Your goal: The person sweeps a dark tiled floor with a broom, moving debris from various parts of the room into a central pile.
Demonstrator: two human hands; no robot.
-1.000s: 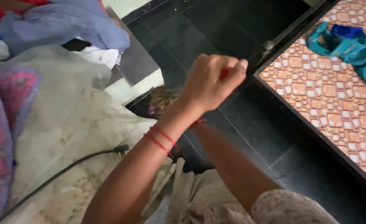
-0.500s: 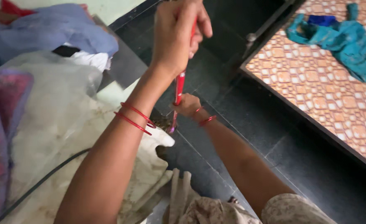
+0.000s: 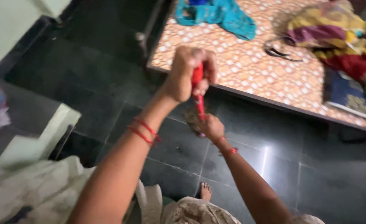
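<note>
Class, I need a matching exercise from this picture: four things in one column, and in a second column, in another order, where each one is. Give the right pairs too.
Things
1. left hand
2. right hand
3. teal cloth
4. bare foot

Places
A. on the patterned bed, far end
B. lower on the red handle, by the bristles
C. on the dark floor, near the bottom edge
D. gripping the top of the red handle

Pairs: 1-D, 2-B, 3-A, 4-C

Left hand (image 3: 187, 74) above right hand (image 3: 211, 127) on handle (image 3: 198, 93), bed (image 3: 249, 70) behind.
</note>
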